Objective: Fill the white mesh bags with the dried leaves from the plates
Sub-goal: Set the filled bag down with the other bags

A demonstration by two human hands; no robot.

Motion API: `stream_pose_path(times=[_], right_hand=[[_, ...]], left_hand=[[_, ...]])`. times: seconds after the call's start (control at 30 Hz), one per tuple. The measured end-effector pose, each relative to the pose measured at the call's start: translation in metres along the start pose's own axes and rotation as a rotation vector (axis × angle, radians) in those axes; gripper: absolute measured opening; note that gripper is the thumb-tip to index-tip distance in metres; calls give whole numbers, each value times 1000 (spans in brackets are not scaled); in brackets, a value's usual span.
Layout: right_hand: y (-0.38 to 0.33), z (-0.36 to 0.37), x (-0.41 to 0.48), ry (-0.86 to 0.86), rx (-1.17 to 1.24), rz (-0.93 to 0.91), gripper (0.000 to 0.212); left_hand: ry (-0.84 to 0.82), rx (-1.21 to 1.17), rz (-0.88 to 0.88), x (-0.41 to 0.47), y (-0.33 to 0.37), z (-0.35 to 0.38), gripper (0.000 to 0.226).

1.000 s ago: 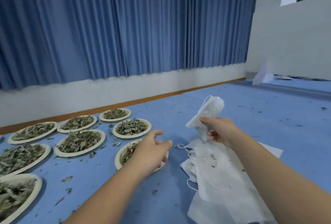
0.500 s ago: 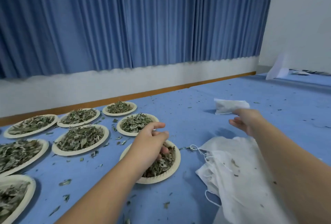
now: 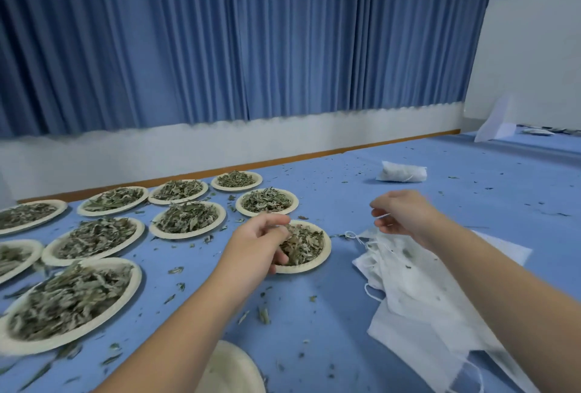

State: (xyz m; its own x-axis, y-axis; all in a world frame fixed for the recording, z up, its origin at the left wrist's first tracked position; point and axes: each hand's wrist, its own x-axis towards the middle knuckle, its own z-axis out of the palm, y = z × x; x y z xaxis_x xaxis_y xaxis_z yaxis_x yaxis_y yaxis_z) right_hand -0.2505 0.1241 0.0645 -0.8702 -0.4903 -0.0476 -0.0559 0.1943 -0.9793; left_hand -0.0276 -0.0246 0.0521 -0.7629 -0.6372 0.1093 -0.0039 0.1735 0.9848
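The filled mesh bag [image 3: 401, 172], gripped upright in the right hand [image 3: 401, 215] a second ago, is now laid on the surface [image 3: 330, 314] well beyond it. The left hand [image 3: 257, 248] is now curled into the dried leaves [image 3: 303, 245].

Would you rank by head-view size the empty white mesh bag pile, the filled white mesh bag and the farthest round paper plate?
1. empty mesh bag pile
2. filled mesh bag and farthest paper plate: alike, unranked
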Motion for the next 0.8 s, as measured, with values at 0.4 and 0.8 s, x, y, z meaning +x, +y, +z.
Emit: stream_pose_path(times=[0.4,0.8], right_hand=[[17,120,-140,-606,-361,-58,13],[28,147,-167,-640,-625,-119,19]], left_hand=[[278,436,136,-93,-45,-100,22],[269,773,-44,-130,-64,-127,20]])
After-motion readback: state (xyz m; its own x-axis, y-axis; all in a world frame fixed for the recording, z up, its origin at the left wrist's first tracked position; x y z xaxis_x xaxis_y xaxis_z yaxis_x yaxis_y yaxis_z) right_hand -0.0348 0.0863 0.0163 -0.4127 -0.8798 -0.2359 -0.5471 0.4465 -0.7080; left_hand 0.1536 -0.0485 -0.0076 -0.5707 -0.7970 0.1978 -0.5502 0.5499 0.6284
